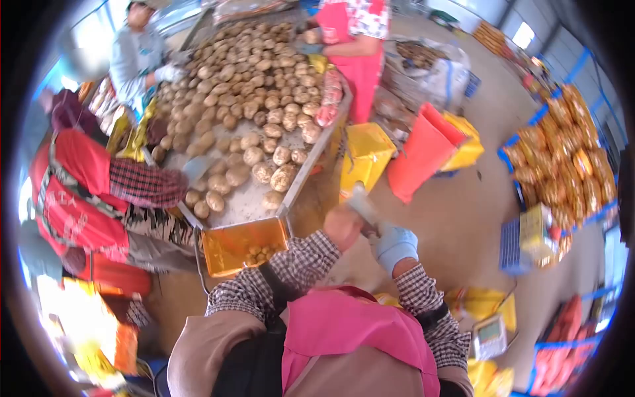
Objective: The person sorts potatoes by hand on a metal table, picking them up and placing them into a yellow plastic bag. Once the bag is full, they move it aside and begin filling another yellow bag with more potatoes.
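My left hand (342, 226) is bare, its fingers curled in and partly hidden, beside a pale grey elongated thing (362, 206). Blur hides what kind of thing it is. A light blue work glove covers my right hand (395, 246), whose fingers close on the lower end of that same thing. Both hands are close together in front of my chest, over the floor. Left of them is the metal sorting table (291, 198), heaped with potatoes (254, 86). An orange crate (245, 245) with several small potatoes inside stands below the table's near end.
A yellow bin (365, 155) and a tall red bin (423, 155) stand ahead. People in a red vest (79, 192), grey top (129, 66) and pink apron (357, 66) are round the table. Filled bags (562, 159) are stacked at right, near a digital scale (490, 336).
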Tool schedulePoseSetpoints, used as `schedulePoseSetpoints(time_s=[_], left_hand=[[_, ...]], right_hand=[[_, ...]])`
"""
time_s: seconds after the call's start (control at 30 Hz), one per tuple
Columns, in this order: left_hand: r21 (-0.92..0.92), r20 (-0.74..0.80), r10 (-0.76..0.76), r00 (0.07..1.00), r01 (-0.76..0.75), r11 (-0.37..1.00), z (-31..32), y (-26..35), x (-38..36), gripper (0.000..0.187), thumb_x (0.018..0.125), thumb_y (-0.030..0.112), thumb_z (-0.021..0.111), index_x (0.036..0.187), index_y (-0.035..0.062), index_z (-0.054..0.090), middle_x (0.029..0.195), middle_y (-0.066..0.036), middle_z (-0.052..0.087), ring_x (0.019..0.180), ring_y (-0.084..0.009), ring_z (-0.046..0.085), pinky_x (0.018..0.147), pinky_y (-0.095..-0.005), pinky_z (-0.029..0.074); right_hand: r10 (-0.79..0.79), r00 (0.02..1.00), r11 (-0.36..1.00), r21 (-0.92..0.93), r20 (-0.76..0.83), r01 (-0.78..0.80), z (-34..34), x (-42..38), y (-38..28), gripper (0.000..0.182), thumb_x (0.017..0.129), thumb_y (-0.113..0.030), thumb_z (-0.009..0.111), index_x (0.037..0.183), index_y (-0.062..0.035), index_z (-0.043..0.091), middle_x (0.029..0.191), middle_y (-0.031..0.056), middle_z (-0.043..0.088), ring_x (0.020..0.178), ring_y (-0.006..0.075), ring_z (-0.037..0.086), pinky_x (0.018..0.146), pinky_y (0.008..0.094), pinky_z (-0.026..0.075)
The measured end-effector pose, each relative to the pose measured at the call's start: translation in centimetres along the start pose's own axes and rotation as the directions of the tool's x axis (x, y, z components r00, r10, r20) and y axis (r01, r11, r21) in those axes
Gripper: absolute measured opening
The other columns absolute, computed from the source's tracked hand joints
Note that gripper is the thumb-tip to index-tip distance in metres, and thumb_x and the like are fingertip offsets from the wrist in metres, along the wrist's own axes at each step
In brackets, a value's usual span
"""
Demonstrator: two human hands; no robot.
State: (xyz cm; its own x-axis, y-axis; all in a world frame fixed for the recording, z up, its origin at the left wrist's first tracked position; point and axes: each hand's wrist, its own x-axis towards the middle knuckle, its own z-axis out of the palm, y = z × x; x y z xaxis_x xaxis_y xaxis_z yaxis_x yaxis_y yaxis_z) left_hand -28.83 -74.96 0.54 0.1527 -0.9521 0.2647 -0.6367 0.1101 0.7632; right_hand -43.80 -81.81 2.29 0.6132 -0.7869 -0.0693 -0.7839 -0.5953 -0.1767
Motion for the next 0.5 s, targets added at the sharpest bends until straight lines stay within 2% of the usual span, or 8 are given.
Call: schedulePoseSetpoints(time_s=[0.03,0.07,0.1,0.17,0.23,0.27,0.37,0.5], left_hand=[[0.004,-0.047,-0.042,0.998,0.042,0.999,0.6,-0.3,1.2,0.024,0.078,0.000,0.051,0.096,-0.0010,0.068,0.108,-0.016,0.066,0.097,-0.0277,0.064,0.078,-0.0381,0.053],[-0.685,-0.162,-0.371,0.914,0.166,0.709,1.9,-1.1,2.2,0.025,0.080,0.000,0.052,0.100,-0.0030,0.066,0.109,-0.016,0.066,0.099,-0.0255,0.064,0.080,-0.0374,0.053],[-0.999,-0.043,-0.640,0.768,-0.017,0.047,3.2,-2.6,3.1,0.026,0.082,0.000,0.052,0.104,-0.0051,0.064,0.110,-0.015,0.066,0.101,-0.0234,0.065,0.083,-0.0366,0.053],[-0.987,-0.057,-0.712,0.700,0.066,0.145,7.2,-12.1,2.7,0.032,0.086,0.007,0.056,0.116,-0.0035,0.059,0.115,-0.015,0.065,0.104,-0.0260,0.064,0.088,-0.0380,0.052],[-0.694,-0.371,-0.642,0.671,0.258,0.672,8.8,-18.7,1.4,0.038,0.088,0.017,0.059,0.122,0.0011,0.056,0.118,-0.015,0.063,0.101,-0.0288,0.064,0.087,-0.0385,0.052],[-0.573,-0.419,-0.624,0.659,0.342,0.745,7.4,-18.2,1.1,0.036,0.088,0.015,0.058,0.121,0.0008,0.057,0.116,-0.015,0.064,0.100,-0.0280,0.064,0.086,-0.0377,0.053],[-0.304,-0.391,-0.598,0.700,0.515,0.802,2.6,-16.0,1.4,0.032,0.088,0.012,0.057,0.118,-0.0003,0.060,0.110,-0.014,0.066,0.096,-0.0258,0.065,0.083,-0.0355,0.054],[0.175,-0.277,-0.601,0.749,0.655,0.735,-4.2,-17.0,3.4,0.028,0.088,0.007,0.056,0.114,-0.0016,0.063,0.103,-0.013,0.068,0.090,-0.0227,0.066,0.079,-0.0325,0.055]], right_hand=[[-0.167,0.982,0.975,0.161,0.090,0.151,0.9,2.4,1.1,0.022,0.085,-0.024,0.060,0.102,-0.0107,0.064,0.085,0.0145,0.068,0.080,0.0313,0.067,0.069,0.0397,0.053],[-0.333,0.928,0.906,0.328,0.164,0.267,1.3,4.3,2.0,0.021,0.087,-0.025,0.060,0.100,-0.0090,0.066,0.083,0.0158,0.068,0.078,0.0305,0.067,0.067,0.0381,0.053],[-0.383,0.904,0.893,0.325,0.190,0.310,0.8,5.9,1.8,0.021,0.087,-0.025,0.060,0.100,-0.0090,0.066,0.083,0.0158,0.068,0.078,0.0305,0.067,0.067,0.0381,0.053],[-0.546,0.780,0.810,0.431,0.306,0.397,0.3,8.3,-0.6,0.033,0.086,-0.040,0.057,0.095,-0.0094,0.066,0.082,0.0195,0.066,0.080,0.0392,0.063,0.072,0.0449,0.051],[-0.681,0.694,0.696,0.500,0.234,0.515,1.8,10.4,-2.0,0.032,0.086,-0.040,0.058,0.093,-0.0095,0.066,0.081,0.0192,0.066,0.080,0.0388,0.064,0.072,0.0446,0.051],[-0.759,0.635,0.597,0.544,0.145,0.589,2.3,11.4,-2.7,0.032,0.086,-0.040,0.058,0.092,-0.0097,0.067,0.081,0.0189,0.066,0.080,0.0385,0.064,0.073,0.0444,0.051],[-0.875,0.432,0.473,0.569,0.217,0.673,1.0,14.4,-5.8,0.032,0.086,-0.038,0.059,0.092,-0.0080,0.067,0.082,0.0193,0.066,0.080,0.0382,0.064,0.073,0.0440,0.051],[-0.905,0.385,0.413,0.588,0.180,0.695,2.0,18.0,-9.3,0.030,0.086,-0.035,0.059,0.092,-0.0069,0.066,0.082,0.0188,0.067,0.081,0.0368,0.065,0.073,0.0443,0.051]])
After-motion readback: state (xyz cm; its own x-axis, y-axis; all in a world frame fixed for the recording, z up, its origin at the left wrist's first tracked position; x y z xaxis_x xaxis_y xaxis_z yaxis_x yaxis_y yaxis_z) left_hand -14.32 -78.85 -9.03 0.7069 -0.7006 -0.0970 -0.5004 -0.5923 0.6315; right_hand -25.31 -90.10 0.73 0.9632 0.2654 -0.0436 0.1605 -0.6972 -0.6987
